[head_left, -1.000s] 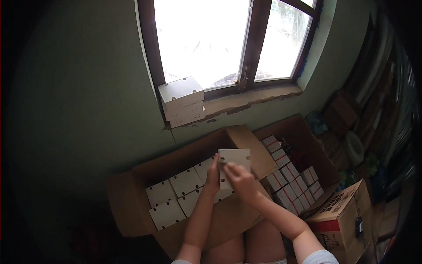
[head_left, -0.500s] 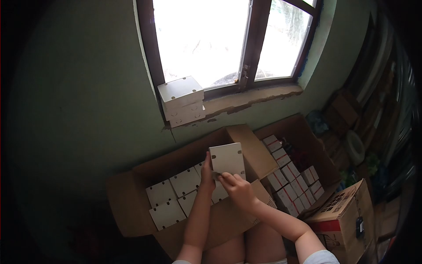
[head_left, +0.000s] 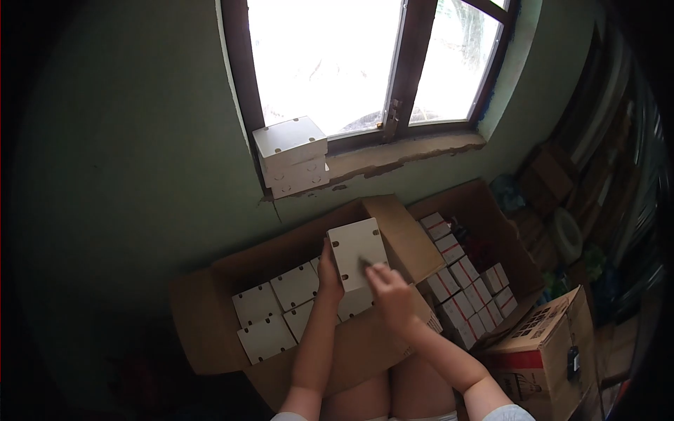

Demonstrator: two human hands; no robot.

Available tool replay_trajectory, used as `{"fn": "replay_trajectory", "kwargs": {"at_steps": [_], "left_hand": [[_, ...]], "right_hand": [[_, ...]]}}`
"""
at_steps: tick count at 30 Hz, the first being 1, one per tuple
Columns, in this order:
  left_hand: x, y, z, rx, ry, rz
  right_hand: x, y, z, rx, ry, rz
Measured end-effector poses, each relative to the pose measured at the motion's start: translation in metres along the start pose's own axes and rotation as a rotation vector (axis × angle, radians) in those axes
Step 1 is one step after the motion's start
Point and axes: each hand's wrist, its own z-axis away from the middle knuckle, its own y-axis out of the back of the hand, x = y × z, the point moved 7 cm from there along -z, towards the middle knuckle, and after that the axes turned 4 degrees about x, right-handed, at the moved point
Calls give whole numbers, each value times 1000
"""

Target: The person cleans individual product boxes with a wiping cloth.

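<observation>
My left hand [head_left: 330, 275] holds a white box [head_left: 357, 247] by its left side, above an open cardboard carton [head_left: 323, 365]. Dark oval marks show near the corners of the box's face. The fingers of my right hand [head_left: 387, 289] are pinched together at the lower right of that face, around a small dark thing [head_left: 364, 263] too blurred to identify. Several similar white boxes [head_left: 295, 286] lie in rows inside the carton below my hands.
White boxes [head_left: 291, 138] are stacked on the windowsill [head_left: 393, 156]. Right of the carton, a second carton [head_left: 516, 242] holds small boxes with red stripes [head_left: 464, 273]. A printed cardboard box [head_left: 540, 326] stands at the lower right.
The held white box has moved slightly left and up and tilted. My right hand has shifted right from the box's lower left corner, and the small dark thing is now over its face.
</observation>
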Motion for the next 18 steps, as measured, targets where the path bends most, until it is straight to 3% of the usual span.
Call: {"fn": "replay_trajectory", "kwargs": {"at_steps": [3, 6, 8, 10, 16, 18], "left_hand": [[-13, -10, 4, -33, 55, -35], [-24, -10, -2, -91, 79, -65], [-15, -4, -1, 1, 53, -56], [-10, 8, -7, -14, 15, -34], [-1, 1, -5, -10, -60, -11], [-1, 3, -3, 13, -118, -98]], "right_hand": [[36, 9, -22, 78, -255, -48], [19, 6, -17, 83, -199, -140], [5, 5, -4, 84, -107, -170], [-4, 4, 7, -76, -11, -169], [27, 6, -6, 17, -138, -19], [7, -5, 3, 70, -153, -185]]}}
